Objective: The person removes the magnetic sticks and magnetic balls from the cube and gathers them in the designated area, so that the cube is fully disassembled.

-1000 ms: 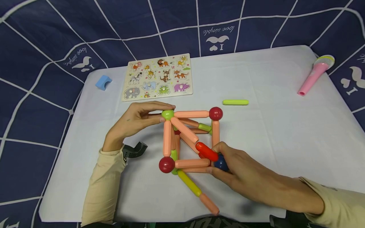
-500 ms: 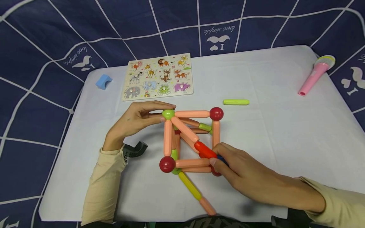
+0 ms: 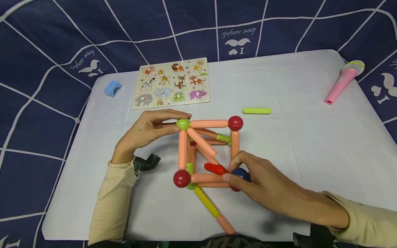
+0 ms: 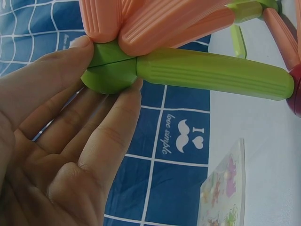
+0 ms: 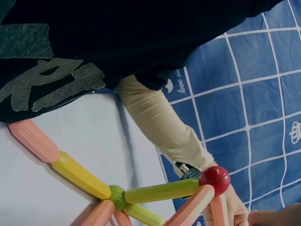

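In the head view, my left hand point(image 3: 152, 129) pinched the green ball point(image 3: 183, 124) mid-picture. My right hand point(image 3: 263, 179) pinched the red stick point(image 3: 215, 168) lower down, by the blue ball point(image 3: 241, 174) — a hard shove could have popped the stick frame point(image 3: 209, 124) apart. In the left wrist view, the green ball, upper left, could have slipped out. In the right wrist view, I couldn't tell my right grip; a bump could have knocked off the yellow stick point(image 5: 81, 174), lower left.
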`<state>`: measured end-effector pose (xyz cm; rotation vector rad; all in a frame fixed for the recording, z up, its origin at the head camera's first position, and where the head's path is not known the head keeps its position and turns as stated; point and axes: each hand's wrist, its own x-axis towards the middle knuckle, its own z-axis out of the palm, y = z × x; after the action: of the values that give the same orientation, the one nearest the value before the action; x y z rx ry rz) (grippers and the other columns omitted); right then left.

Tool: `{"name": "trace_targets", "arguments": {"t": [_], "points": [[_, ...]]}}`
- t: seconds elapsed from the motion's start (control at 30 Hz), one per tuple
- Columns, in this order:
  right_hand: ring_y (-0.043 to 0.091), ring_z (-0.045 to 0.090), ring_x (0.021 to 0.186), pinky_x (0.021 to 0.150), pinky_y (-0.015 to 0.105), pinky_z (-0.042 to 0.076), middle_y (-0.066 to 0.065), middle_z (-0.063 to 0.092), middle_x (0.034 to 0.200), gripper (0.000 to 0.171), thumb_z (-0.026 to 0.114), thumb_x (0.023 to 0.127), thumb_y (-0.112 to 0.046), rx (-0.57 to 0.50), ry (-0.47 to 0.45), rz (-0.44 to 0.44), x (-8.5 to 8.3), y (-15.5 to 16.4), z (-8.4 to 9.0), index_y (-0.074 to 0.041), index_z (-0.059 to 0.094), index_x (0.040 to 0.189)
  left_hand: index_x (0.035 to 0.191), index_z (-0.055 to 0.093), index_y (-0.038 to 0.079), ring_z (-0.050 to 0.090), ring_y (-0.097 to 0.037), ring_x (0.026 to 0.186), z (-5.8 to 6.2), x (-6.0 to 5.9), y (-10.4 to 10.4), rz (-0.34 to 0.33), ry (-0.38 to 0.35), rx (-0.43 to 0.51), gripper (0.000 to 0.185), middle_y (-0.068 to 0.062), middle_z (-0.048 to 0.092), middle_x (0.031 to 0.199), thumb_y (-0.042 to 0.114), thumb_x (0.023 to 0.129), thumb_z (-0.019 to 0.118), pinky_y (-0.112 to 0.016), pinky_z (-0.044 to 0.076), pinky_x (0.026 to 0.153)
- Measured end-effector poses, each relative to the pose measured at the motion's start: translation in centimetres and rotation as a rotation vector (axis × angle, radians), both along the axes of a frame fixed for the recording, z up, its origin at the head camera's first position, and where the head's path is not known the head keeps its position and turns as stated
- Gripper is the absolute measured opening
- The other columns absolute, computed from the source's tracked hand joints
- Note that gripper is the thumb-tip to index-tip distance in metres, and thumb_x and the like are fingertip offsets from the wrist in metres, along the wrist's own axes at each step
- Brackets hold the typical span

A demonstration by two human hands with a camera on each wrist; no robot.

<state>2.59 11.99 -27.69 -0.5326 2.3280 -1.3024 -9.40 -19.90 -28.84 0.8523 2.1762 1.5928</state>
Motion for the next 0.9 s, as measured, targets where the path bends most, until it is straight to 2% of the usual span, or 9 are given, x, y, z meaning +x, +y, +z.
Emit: {"name": "trace_targets", "arguments": {"t": [0.2, 0.43, 0.57, 0.67, 0.77, 0.9], "points": [[0.006, 0.039, 0.044, 0.041, 0.023, 0.035, -0.008, 0.052, 0.066, 0.022, 0.060, 0.097, -0.043, -0.048, -0.007, 0.013, -0.1, 0.1, 0.1, -0.024, 0.054, 0.104, 0.127, 0.067, 0.009, 0.058, -0.025, 0.120, 0.0, 0.0, -0.1, 0.004, -0.003, -0.005, 0.038, -0.006, 0.064, 0.130, -0.001, 0.091, 0.068, -0.035, 0.054, 0.091], [0.005, 0.036, 0.045, 0.040, 0.024, 0.030, -0.007, 0.042, 0.056, 0.023, 0.050, 0.103, -0.038, -0.134, -0.129, 0.035, -0.2, 0.2, 0.6, -0.016, 0.057, 0.103, 0.127, 0.067, 0.008, 0.059, -0.026, 0.120, 0.0, 0.0, -0.1, 0.006, -0.011, 0.006, 0.038, -0.008, 0.064, 0.129, -0.002, 0.091, 0.067, -0.036, 0.054, 0.091], [0.009, 0.041, 0.046, 0.040, 0.026, 0.034, -0.004, 0.048, 0.060, 0.016, 0.052, 0.102, -0.039, -0.137, -0.114, 0.012, -0.3, 0.4, 1.2, -0.025, 0.056, 0.105, 0.127, 0.067, 0.008, 0.058, -0.026, 0.120, 0.0, 0.0, -0.1, 0.002, -0.007, 0.008, 0.038, -0.008, 0.064, 0.129, -0.002, 0.091, 0.067, -0.036, 0.054, 0.091], [0.015, 0.048, 0.051, 0.042, 0.028, 0.039, -0.003, 0.054, 0.072, 0.009, 0.056, 0.101, -0.034, -0.129, -0.062, -0.009, -1.1, 0.9, 1.7, -0.030, 0.056, 0.109, 0.127, 0.067, 0.008, 0.058, -0.026, 0.121, 0.0, -0.1, -0.1, 0.001, -0.002, 0.008, 0.037, -0.007, 0.064, 0.129, -0.002, 0.091, 0.067, -0.036, 0.054, 0.091], [0.016, 0.054, 0.064, 0.049, 0.029, 0.046, -0.003, 0.055, 0.093, 0.015, 0.055, 0.102, -0.022, -0.095, 0.022, -0.043, -2.5, 1.8, 2.4, -0.028, 0.056, 0.117, 0.126, 0.068, 0.008, 0.057, -0.025, 0.121, 0.0, -0.1, -0.1, 0.001, 0.006, 0.003, 0.037, -0.007, 0.064, 0.129, -0.002, 0.091, 0.067, -0.035, 0.054, 0.091], [0.011, 0.055, 0.081, 0.064, 0.024, 0.050, -0.003, 0.051, 0.115, 0.030, 0.053, 0.100, -0.009, 0.024, 0.286, -0.091, -5.0, 3.3, 2.7, -0.024, 0.060, 0.125, 0.127, 0.068, 0.008, 0.058, -0.025, 0.121, 0.0, -0.1, -0.1, -0.004, 0.014, -0.002, 0.038, -0.006, 0.064, 0.129, -0.003, 0.090, 0.068, -0.034, 0.054, 0.091]]}}
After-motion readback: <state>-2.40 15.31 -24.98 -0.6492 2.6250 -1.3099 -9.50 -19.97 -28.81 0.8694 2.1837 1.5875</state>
